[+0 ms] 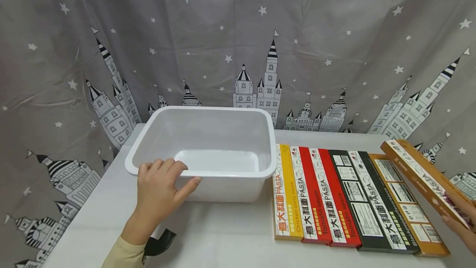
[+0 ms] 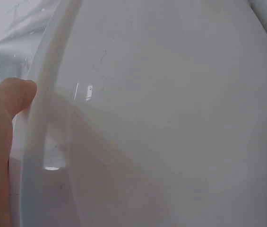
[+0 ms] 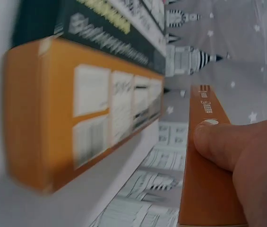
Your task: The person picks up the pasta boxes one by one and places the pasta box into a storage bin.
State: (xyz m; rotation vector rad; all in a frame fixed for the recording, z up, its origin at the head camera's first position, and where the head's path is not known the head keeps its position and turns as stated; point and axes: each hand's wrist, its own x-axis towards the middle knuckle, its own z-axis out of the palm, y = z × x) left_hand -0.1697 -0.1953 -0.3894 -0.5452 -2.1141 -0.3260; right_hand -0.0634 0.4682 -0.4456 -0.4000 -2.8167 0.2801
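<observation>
My left hand (image 1: 158,195) grips the near rim of a white plastic tub (image 1: 230,189), fingers over the edge and thumb along the outside. The left wrist view shows the thumb (image 2: 20,92) against the tub's rim (image 2: 53,71). At the far right, my right hand (image 1: 459,218) holds an orange pasta box (image 1: 418,175), raised and tilted above the table. In the right wrist view the thumb (image 3: 223,142) presses on that box's orange side (image 3: 209,189). Another orange box (image 1: 420,210) lies beneath it at the end of a row.
Right of the tub, pasta boxes lie side by side on the white table (image 1: 223,235): a yellow one (image 1: 290,193), red ones (image 1: 342,202) and a black one (image 1: 372,202). A grey curtain (image 1: 230,20) printed with castles and stars hangs behind.
</observation>
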